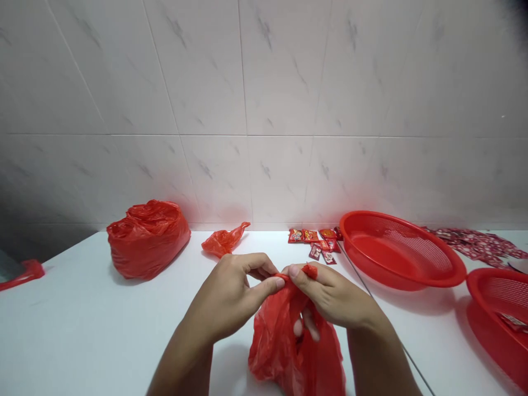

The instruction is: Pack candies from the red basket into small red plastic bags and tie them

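Note:
Both my hands pinch the top of a red plastic bag (284, 341) that hangs low over the white table (82, 330), in the middle foreground. My left hand (231, 294) grips the bag's twisted top between thumb and fingers. My right hand (330, 294) holds the same twisted end from the other side, its thumb touching my left fingertips. The bag's lower part bulges below my hands; what is inside is hidden.
A full, large red bag (146, 237) sits at the back left, a small tied red bag (225, 240) beside it. Several red sachets (315, 242) lie by the wall. A red perforated basket (400, 256) stands right, another basket (501, 313) at the edge, more sachets (478, 242) behind.

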